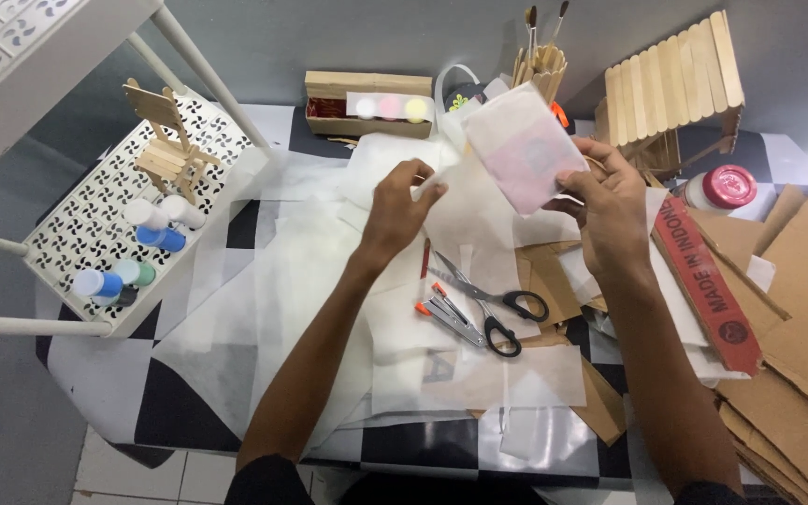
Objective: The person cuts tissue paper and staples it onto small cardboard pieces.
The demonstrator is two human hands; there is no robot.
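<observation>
Wrapping seems to be the step in hand: the right hand (610, 201) holds up a small flat block (524, 150) covered in thin white paper, with pink showing through. Its fingers are curled closed around the lower right edge of the block, thumb on the front. The left hand (399, 210) is just to the left of the block, fingers pinched shut on a loose flap of the white paper (437, 178). I judge that the next move calls for pulling this flap tight and flat over the block while the right hand keeps it steady, because such thin paper tears easily. Below both hands, on more white sheets, lie scissors (497, 304) and a stapler (446, 313) side by side. Cardboard pieces (797, 309) lie to the right of the right hand.
</observation>
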